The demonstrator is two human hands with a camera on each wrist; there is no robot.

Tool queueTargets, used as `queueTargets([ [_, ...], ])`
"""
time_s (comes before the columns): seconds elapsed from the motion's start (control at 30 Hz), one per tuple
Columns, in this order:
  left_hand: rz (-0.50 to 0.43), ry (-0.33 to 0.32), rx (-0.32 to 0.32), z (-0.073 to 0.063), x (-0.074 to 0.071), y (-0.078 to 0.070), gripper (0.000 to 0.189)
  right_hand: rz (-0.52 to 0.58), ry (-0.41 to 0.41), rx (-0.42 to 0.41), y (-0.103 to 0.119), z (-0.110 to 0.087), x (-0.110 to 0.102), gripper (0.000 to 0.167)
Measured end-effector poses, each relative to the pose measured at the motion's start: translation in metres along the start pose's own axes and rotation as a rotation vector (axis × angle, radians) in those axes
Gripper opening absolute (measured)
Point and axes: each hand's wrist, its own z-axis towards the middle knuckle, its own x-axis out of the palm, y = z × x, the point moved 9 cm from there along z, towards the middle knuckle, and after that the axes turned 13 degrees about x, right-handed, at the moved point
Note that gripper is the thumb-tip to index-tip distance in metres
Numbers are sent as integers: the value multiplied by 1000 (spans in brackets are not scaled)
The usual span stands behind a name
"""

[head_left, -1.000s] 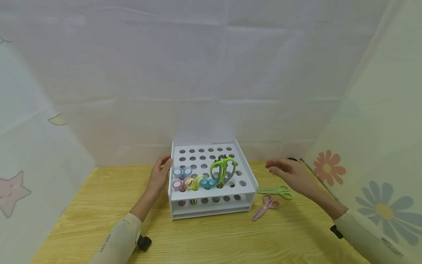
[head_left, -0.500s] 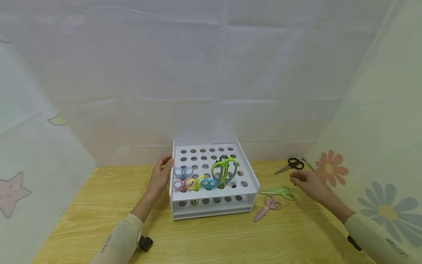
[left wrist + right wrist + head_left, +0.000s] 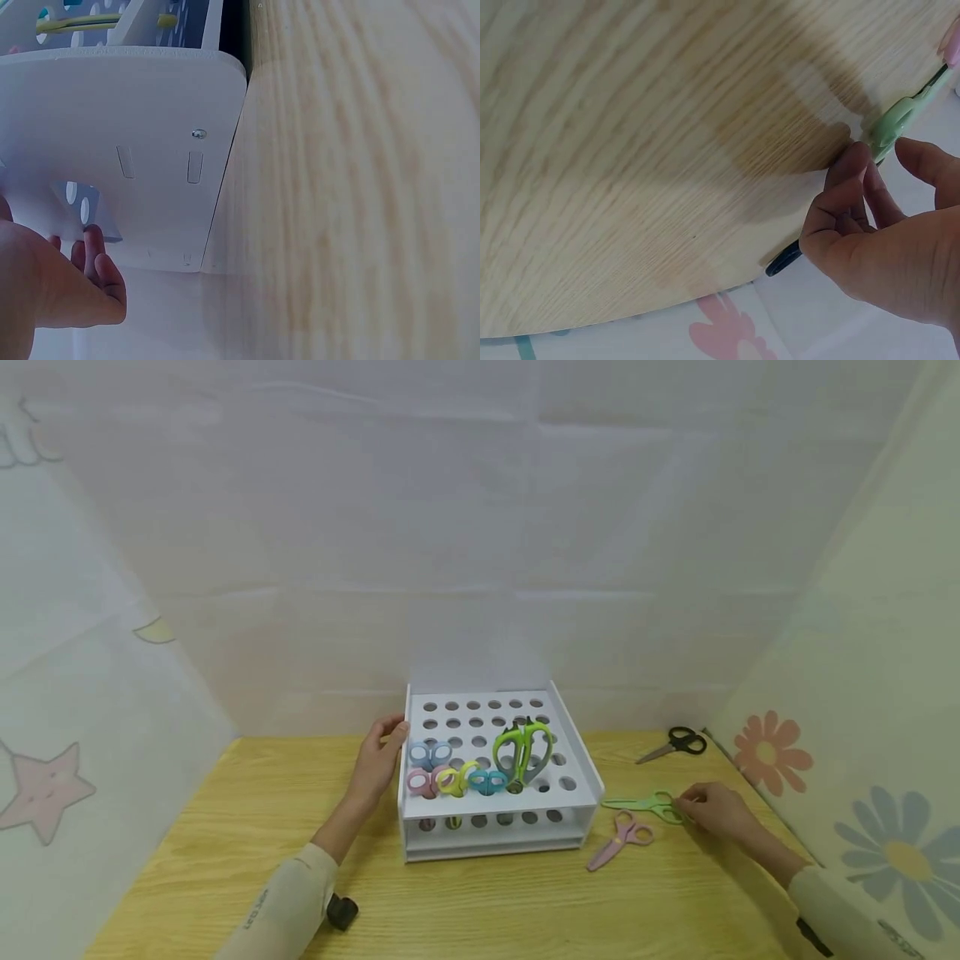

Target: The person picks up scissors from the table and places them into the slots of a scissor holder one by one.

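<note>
My left hand (image 3: 377, 766) holds the left side of a white scissors rack (image 3: 579, 745); in the left wrist view its fingers reach the cut-out in the side panel. To the right of the rack lie green scissors (image 3: 634, 805), flat on the table. My right hand (image 3: 718, 812) is at their handle end, and in the right wrist view thumb and fingertips stand apart on either side of the green handle (image 3: 891, 124). Pink scissors (image 3: 618, 841) lie just in front of the green pair, and black-handled scissors (image 3: 684, 741) lie farther back.
Small blue (image 3: 430, 754), pink (image 3: 420, 782), yellow (image 3: 454, 778) and teal scissors (image 3: 487, 782) stand in the rack's holes with large green-and-grey scissors (image 3: 522, 756). Patterned sheets (image 3: 870, 718) border the wooden table (image 3: 480, 918).
My right hand has moved right, then down to the green scissors' handle, uncovering the black-handled scissors. The left hand stays on the rack. The head view has shifted slightly.
</note>
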Motion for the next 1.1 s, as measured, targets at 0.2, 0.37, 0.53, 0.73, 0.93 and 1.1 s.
queueTargets([
  [0.2, 0, 8, -13, 1, 1, 1, 49, -21, -16, -26, 4, -1, 3, 23],
  [0.37, -1, 4, 1, 1, 1, 1, 50, -8, -23, -22, 4, -1, 5, 18],
  [0.53, -11, -14, 25, 0, 0, 0, 51, 16, -9, -12, 5, -1, 8, 15],
  [0.73, -8, -19, 27, -1, 0, -2, 53, 10, -9, 1, 4, 3, 7, 14],
  [0.93, -2, -13, 30, -1, 1, -2, 53, 83, 21, 44, 0, 4, 5, 19],
  [1.1, -4, -1, 33, 0, 1, -2, 53, 249, 65, 30, 7, 2, 1, 26],
])
